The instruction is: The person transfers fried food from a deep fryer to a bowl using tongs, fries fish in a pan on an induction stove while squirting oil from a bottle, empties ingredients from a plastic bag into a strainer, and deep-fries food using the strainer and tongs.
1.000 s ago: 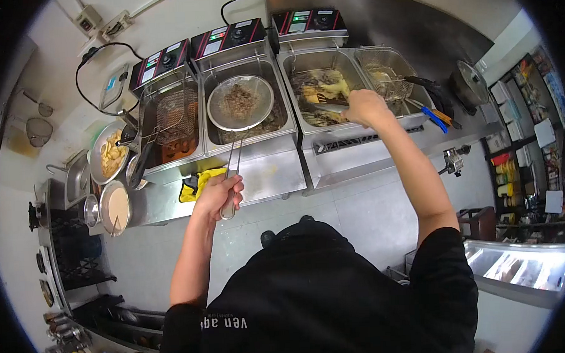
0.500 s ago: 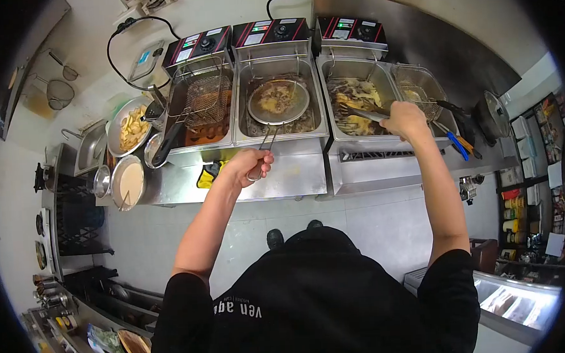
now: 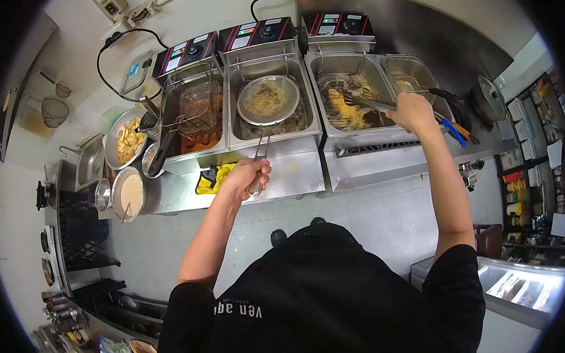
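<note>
My left hand (image 3: 253,176) is closed round the wire handle of a round mesh skimmer (image 3: 268,100). Golden fried bits lie in its bowl, which is over the middle fryer (image 3: 243,142). My right hand (image 3: 413,112) grips metal tongs (image 3: 375,103) with dark slotted ends. Those ends are over the right fryer (image 3: 331,131), just above golden food (image 3: 349,113) in the bubbling oil. Whether the tongs hold a piece, I cannot make out.
On the left, a fryer basket (image 3: 194,104) hangs over brown oil. Beside it stand a bowl of sliced pieces (image 3: 128,140) and a bowl of pale batter (image 3: 130,192). A yellow and black cloth (image 3: 214,179) lies on the counter. Another basket (image 3: 410,76) and a lidded pot (image 3: 488,101) are at right.
The tong ends have lifted slightly and moved right, while the golden food has shifted in the oil. The skimmer remains over the middle fryer. The whole view has shifted a little.
</note>
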Demonstrator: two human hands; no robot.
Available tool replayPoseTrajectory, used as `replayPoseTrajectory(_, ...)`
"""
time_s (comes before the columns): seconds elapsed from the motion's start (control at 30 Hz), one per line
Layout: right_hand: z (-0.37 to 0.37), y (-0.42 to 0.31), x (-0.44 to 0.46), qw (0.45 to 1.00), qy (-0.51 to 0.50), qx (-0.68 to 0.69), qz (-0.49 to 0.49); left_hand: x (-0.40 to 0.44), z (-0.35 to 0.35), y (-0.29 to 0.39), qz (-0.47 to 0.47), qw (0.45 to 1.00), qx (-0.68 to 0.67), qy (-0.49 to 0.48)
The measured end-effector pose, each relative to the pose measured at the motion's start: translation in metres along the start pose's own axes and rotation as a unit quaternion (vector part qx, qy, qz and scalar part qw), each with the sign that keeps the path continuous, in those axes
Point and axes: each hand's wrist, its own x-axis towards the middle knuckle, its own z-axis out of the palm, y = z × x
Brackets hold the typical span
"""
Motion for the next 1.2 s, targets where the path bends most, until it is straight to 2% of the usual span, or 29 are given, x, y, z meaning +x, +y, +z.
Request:
replayPoseTrajectory(0.33,-0.005,-0.009,-0.003,1.000,-0.018,0.011,0.004,-0.032,0.010,0.006,0.025,0.999,0.028,-0.008)
replayPoseTrajectory(0.43,-0.001,-0.007,-0.005,1.000,0.010,0.006,-0.002,-0.037,0.014,0.010,0.012,0.999,0.036,0.009)
replayPoseTrajectory(0.53,-0.004,-0.007,-0.009,1.000,0.018,0.007,-0.003,-0.035,0.013,0.012,0.012,1.000,0.011,0.002)
replayPoseTrajectory(0.73,-0.009,0.001,-0.015,0.998,-0.032,0.039,0.021,-0.025,0.014,0.015,-0.007,1.000,0.000,0.010)
replayPoseTrajectory(0.9,-0.005,0.009,-0.018,0.997,0.001,0.073,0.033,-0.007,0.005,0.016,-0.021,1.000,-0.004,0.015)
replayPoseTrajectory(1.2,-0.010,0.014,-0.023,0.996,-0.007,0.078,0.036,0.017,-0.007,0.019,-0.037,0.999,0.009,0.016)
